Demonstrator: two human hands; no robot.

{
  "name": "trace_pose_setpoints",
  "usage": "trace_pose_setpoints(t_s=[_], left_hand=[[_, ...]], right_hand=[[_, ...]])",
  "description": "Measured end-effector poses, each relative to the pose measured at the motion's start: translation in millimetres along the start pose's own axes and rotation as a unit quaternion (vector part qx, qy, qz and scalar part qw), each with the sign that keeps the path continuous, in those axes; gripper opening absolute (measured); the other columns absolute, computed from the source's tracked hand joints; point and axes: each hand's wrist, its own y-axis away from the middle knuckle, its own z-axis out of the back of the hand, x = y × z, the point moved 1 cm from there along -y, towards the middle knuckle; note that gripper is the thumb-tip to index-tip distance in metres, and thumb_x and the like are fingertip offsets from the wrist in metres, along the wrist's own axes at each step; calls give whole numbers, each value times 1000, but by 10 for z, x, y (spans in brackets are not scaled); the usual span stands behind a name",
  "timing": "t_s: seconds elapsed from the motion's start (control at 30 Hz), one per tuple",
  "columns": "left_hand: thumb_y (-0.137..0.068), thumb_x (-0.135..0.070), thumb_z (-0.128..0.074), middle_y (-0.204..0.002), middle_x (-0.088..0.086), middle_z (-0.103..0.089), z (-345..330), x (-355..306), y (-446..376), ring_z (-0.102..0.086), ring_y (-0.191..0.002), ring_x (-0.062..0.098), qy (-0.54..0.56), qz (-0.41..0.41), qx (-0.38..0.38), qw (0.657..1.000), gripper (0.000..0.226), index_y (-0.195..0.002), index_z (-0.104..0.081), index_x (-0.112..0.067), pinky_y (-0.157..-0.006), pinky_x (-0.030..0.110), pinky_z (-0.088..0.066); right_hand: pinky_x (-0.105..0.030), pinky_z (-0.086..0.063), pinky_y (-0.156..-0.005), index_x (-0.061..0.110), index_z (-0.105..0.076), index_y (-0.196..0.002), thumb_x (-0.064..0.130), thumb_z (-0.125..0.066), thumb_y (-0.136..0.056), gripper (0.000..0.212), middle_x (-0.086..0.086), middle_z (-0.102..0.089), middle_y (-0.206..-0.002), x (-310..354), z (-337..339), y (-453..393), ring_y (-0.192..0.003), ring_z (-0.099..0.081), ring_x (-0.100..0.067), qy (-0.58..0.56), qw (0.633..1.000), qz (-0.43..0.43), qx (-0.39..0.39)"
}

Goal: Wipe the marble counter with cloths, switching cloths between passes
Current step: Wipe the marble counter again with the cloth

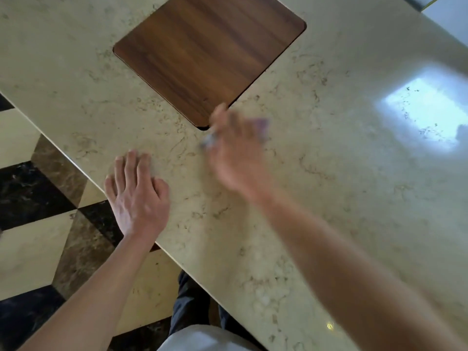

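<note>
Wiping looks to be the step in hand: the right hand (235, 153) is smeared with motion blur over the marble bench (329, 198), just beside the near corner of the dark wooden inset panel (210, 59). A small greyish-purple scrap, probably a cloth (262, 127), shows at its far side, with a pale blurred bit near the thumb; how the right fingers are set cannot be told through the blur, though they seem to be bunched around that scrap. The left hand (138, 196) rests flat at the bench's near edge, fingers (131, 165) lying close together and holding nothing, apparently bracing. No second cloth is in view, so the switch seemingly calls for finishing this pass, then reaching somewhere outside the view for the other one. Glare on the far right hides any streaks.
</note>
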Motion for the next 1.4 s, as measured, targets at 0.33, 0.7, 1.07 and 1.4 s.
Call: trace_pose_setpoints(t_s=[0.33, 0.7, 1.07, 1.4], left_hand=[[-100, -31, -28, -165, 7, -23, -25, 0, 19, -12, -154, 28, -8, -1, 1, 1000, 52, -150, -30, -18, -123, 52, -10], [-103, -32, -31, -167, 9, -13, 35, -456, 253, -3, -155, 29, 32, -66, 65, 995, 50, -152, -31, -23, -124, 50, -1], [-104, -45, -23, -167, -1, -6, -282, -967, 869, -3, -156, 24, -107, -367, 139, 913, 57, -158, -12, -32, -123, 50, -11], [-104, -47, -21, -168, -2, -3, -306, -942, 853, 0, -156, 22, -100, -374, 135, 912, 58, -159, -10, -33, -123, 46, -8]], right_hand=[[-47, -17, -123, 15, -24, -156, 46, -24, -106, 59, -9, -29, -162, -1452, 374, 1139, -150, -27, -32, 27, 995, -54, 84], [-46, -14, -125, 19, -30, -157, 43, -36, -106, 58, 0, -28, -166, -24, 68, 2223, -154, -19, -24, -38, 967, 224, 117], [-52, -18, -124, 10, -23, -159, 50, -12, -102, 70, -10, -21, -167, -2166, 437, 1485, -155, -16, -34, 39, 974, -223, -9], [-42, 2, -127, 25, -10, -159, 57, -10, -106, 62, 1, -16, -168, -1290, 295, 2707, -156, -2, -22, -2, 973, 167, 158]])
